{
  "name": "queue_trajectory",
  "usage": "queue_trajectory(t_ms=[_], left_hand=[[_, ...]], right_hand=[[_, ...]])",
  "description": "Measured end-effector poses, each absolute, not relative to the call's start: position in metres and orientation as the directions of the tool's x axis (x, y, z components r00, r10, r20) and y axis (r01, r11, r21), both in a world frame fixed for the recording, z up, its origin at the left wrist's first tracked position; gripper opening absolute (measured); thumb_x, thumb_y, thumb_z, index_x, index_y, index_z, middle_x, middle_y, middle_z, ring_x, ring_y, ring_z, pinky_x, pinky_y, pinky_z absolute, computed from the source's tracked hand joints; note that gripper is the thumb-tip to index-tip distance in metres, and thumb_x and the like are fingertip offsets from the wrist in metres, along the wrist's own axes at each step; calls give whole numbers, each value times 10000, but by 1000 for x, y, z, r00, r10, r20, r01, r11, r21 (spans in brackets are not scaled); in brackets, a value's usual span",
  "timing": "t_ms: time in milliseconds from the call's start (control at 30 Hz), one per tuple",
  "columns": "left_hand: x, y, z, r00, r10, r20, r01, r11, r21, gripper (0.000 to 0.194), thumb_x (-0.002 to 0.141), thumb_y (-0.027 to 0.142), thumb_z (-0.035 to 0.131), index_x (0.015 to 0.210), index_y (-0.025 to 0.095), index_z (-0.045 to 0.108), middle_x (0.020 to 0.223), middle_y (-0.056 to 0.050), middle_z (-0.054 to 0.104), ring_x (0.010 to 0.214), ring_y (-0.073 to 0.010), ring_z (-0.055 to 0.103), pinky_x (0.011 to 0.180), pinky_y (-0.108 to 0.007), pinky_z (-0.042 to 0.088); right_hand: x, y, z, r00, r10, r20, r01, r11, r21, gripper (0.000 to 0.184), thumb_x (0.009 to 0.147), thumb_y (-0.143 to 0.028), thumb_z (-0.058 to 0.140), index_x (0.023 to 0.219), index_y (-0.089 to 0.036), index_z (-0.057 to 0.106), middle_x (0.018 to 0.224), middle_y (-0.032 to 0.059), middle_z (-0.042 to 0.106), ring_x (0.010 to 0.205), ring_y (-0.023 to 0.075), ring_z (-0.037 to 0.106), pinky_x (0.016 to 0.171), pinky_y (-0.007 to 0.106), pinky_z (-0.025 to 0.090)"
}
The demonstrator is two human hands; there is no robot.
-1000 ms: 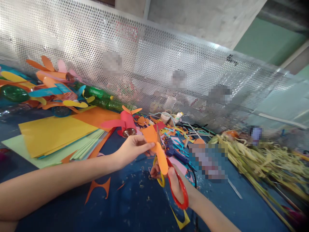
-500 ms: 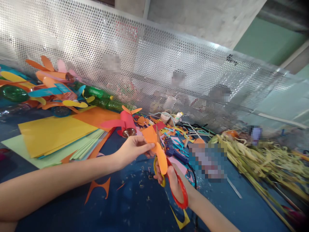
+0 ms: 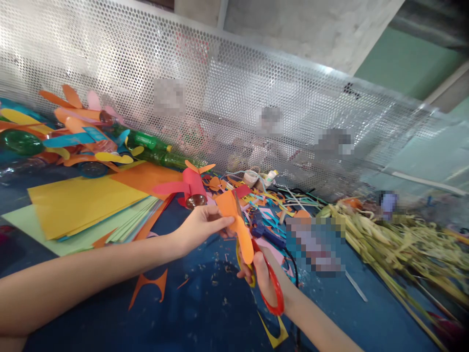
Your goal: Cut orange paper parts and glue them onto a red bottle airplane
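Observation:
My left hand [image 3: 205, 225] pinches a piece of orange paper [image 3: 242, 237] between thumb and fingers. One end of the paper is cut to a rounded strip that hangs toward me. In my right hand [image 3: 262, 269] are scissors [image 3: 273, 296] with red and yellow handles, thumb through the red loop. Their blades lie along the right edge of the paper, partly hidden by it. Just beyond my left hand lies a bottle wrapped in red paper [image 3: 193, 182] with orange blades on its end. A dark blue glue gun [image 3: 269, 233] rests behind the scissors.
Stacked coloured sheets [image 3: 88, 203] lie at left, with paper-decorated bottles [image 3: 80, 139] behind. Paper scraps [image 3: 256, 195] cover the middle back. Dry plant strips [image 3: 395, 244] spread at right. A perforated metal screen [image 3: 220, 98] borders the table; blurred people show through it.
The scissor handles have come closer together, the yellow loop shifting right toward the red one. My left hand and the orange paper stay nearly still.

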State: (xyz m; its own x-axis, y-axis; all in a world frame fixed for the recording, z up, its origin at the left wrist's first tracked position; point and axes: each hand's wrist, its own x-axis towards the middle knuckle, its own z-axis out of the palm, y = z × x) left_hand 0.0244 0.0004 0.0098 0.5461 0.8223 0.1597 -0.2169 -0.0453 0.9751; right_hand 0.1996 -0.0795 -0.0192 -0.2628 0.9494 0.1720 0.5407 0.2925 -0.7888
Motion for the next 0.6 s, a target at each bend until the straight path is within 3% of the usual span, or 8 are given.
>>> queue_trajectory(t_ms=[300, 600], left_hand=[[23, 1, 11, 552, 815, 177, -224, -60, 973, 189, 770, 303, 616, 725, 121, 647, 660, -24, 671, 590, -96, 592, 616, -216, 472], [23, 0, 13, 550, 819, 165, -206, -59, 977, 207, 741, 332, 643, 711, 127, 646, 664, -28, 672, 584, -103, 598, 612, -224, 479]], right_hand=[[194, -79, -10, -236, 962, 139, 492, 242, -836, 576, 823, -676, 179, 563, -204, 383, 493, -30, 357, 409, 113, 447, 446, 252, 475], [195, -78, -14, -210, 960, 186, 540, 273, -796, 546, 836, -660, 161, 656, -204, 401, 479, -38, 362, 375, 110, 426, 388, 227, 384]])
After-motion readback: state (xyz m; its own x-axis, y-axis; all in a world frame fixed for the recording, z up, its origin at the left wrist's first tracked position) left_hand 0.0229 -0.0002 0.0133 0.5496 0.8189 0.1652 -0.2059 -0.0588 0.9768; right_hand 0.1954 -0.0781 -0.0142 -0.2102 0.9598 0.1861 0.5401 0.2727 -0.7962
